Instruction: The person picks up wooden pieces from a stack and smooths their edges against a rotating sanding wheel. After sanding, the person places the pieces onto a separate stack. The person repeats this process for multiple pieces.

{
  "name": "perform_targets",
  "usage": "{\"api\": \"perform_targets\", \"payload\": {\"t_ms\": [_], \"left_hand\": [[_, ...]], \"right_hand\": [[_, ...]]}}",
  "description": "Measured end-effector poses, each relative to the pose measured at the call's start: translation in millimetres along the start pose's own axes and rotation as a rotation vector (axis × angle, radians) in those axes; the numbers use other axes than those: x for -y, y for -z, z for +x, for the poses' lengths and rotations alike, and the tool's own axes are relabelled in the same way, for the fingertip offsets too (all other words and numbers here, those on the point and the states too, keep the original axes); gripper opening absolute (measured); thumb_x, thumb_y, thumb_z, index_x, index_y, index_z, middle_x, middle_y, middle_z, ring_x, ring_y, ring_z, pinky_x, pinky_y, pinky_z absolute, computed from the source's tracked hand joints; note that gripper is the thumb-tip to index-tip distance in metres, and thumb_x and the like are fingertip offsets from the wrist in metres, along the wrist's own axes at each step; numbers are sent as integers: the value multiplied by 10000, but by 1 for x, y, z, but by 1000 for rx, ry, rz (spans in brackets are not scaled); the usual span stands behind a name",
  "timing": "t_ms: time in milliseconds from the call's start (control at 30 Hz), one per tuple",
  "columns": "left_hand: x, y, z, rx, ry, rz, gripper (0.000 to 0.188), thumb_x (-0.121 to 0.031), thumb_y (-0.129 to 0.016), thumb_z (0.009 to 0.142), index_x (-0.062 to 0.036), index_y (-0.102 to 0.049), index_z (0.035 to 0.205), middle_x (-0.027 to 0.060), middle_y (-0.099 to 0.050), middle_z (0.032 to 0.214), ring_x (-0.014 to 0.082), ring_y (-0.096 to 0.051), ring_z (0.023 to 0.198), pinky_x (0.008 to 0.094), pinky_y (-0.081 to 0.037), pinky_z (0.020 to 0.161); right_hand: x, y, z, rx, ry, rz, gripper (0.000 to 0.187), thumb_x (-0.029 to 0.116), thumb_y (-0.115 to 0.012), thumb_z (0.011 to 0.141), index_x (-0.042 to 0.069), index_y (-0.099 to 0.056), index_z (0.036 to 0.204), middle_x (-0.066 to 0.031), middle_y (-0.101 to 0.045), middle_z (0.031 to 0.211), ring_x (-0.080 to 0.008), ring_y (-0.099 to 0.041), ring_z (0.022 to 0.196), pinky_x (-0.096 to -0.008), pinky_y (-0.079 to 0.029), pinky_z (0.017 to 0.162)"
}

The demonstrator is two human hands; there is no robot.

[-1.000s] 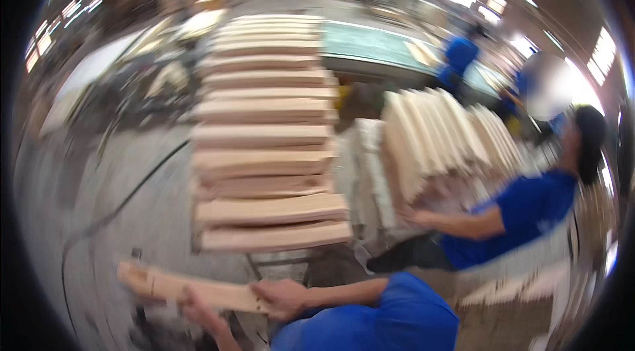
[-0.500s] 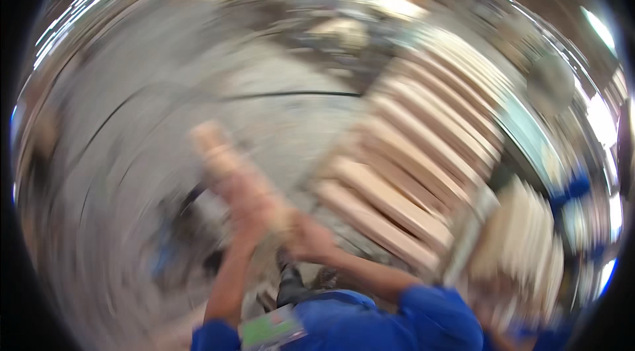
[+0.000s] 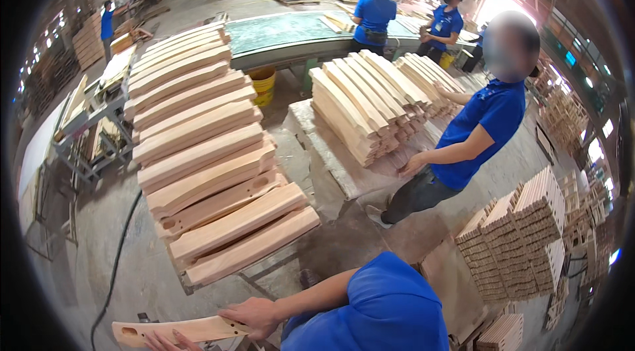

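Note:
A flat, slightly curved wooden slat (image 3: 206,326) with a slot near one end and small holes near the other lies across my hands at the bottom left. My right hand (image 3: 256,315) is closed around its right end. My left hand (image 3: 170,341), partly cut off by the lower edge, has its fingers against the slat near the slotted end. Ahead of my hands lies a long row of similar wooden pieces (image 3: 210,164), set side by side. One piece in the row shows a slot and holes on its upper face.
A co-worker (image 3: 473,132) in blue stands at the right by a stack of wooden pieces (image 3: 370,96). A yellow bucket (image 3: 262,86) stands beyond the row, before a green-topped table (image 3: 284,30). More stacked slats (image 3: 516,238) rise at the right. A black cable (image 3: 119,252) crosses the floor.
My view has swung round to the right, so the row now lies ahead and left, and the co-worker is plainly in view. The slat, still in my hands, appears lower and nearly level.

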State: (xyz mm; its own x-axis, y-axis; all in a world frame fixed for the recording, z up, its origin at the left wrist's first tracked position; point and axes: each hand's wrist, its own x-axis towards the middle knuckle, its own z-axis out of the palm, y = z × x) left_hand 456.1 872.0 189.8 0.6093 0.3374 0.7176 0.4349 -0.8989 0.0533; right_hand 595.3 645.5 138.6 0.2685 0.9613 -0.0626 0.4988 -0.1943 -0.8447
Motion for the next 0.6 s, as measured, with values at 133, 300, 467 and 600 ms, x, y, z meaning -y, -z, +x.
{"api": "perform_targets", "payload": {"t_ms": [133,300,467,600], "left_hand": [[-64,-4,28,8,-47,-114,520,-273,-726,1024,54,-606,1409,312,-560,1496,498,-528,1400,611,-415,1177],[-155,-4,59,55,-24,-159,547,-262,-689,1049,81,-562,1456,322,-550,1504,496,-516,1413,573,-408,1189],[-218,-40,59,220,2,-512,521,-301,-712,1037,69,-626,1393,315,-628,1412,490,-567,1332,541,-430,1166],[-249,-84,33,301,-167,-581,422,-258,-716,1030,45,-673,1322,312,-651,1377,491,-575,1318,560,-433,1160]], "right_hand": [[-16,44,-57,-113,-85,68,905,287,-778,810,27,-327,1551,-245,-613,1261,-447,-655,1125,-522,-540,941],[-40,102,-141,-293,-308,291,979,358,-784,838,19,-303,1622,-246,-593,1373,-378,-656,1198,-439,-534,1002],[-97,135,-212,-1020,-328,262,983,298,-829,853,35,-290,1633,-251,-622,1320,-343,-660,1208,-402,-511,1042],[-88,183,-271,-1137,-495,247,990,364,-828,849,109,-297,1645,-270,-602,1398,-397,-651,1246,-449,-509,1070]]}}
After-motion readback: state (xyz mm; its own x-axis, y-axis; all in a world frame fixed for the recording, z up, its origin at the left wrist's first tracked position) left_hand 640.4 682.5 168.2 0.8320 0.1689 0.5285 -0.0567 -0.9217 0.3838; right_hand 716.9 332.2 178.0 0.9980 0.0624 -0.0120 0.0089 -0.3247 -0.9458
